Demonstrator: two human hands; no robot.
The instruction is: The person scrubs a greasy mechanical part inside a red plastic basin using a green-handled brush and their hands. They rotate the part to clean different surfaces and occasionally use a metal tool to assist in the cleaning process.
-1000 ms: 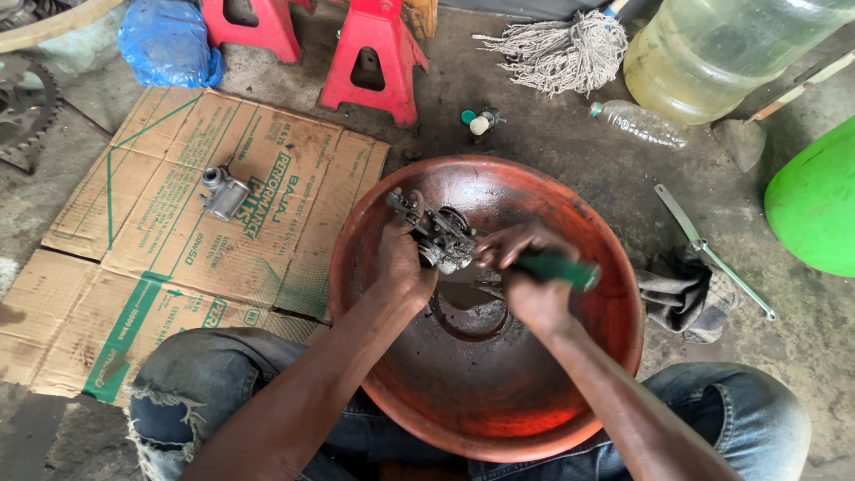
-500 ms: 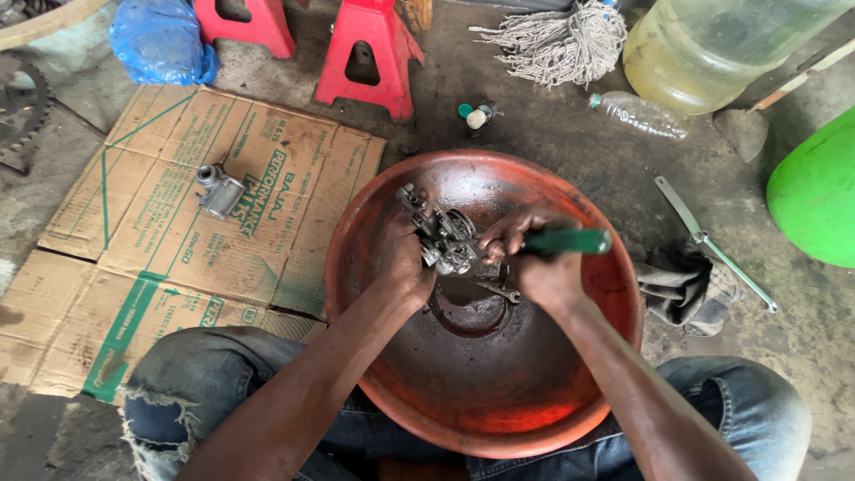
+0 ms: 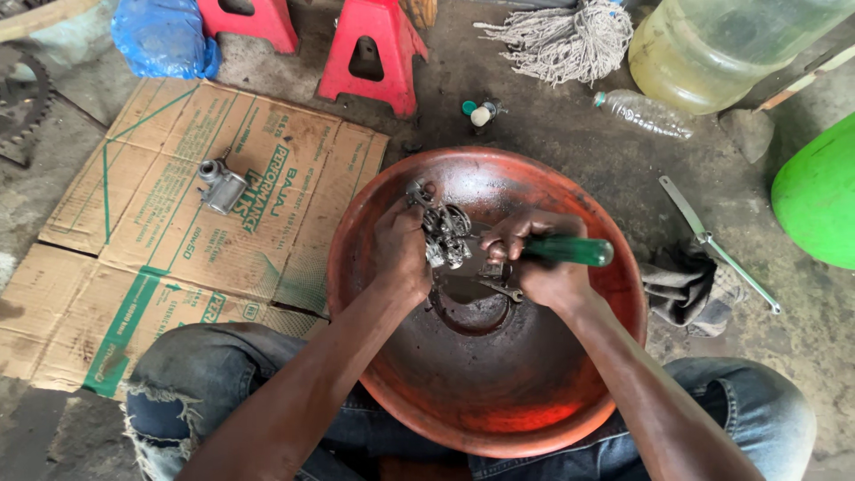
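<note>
Mid-job, judging by the looks: left hand (image 3: 401, 254) clenched round carburetor (image 3: 445, 236) over red basin (image 3: 570, 374), right hand (image 3: 539, 263) gripping green-handled screwdriver (image 3: 570, 250) against it — one part (image 3: 221, 185) already out on cardboard (image 3: 134, 267), body still assembled.

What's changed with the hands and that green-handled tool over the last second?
The right hand swung the green-handled screwdriver from slanting down-right to nearly level, pointing right. The left hand tipped the metal carburetor more upright over the red basin. Nothing was let go: both grips held, and the small metal part on the cardboard stayed put.
</note>
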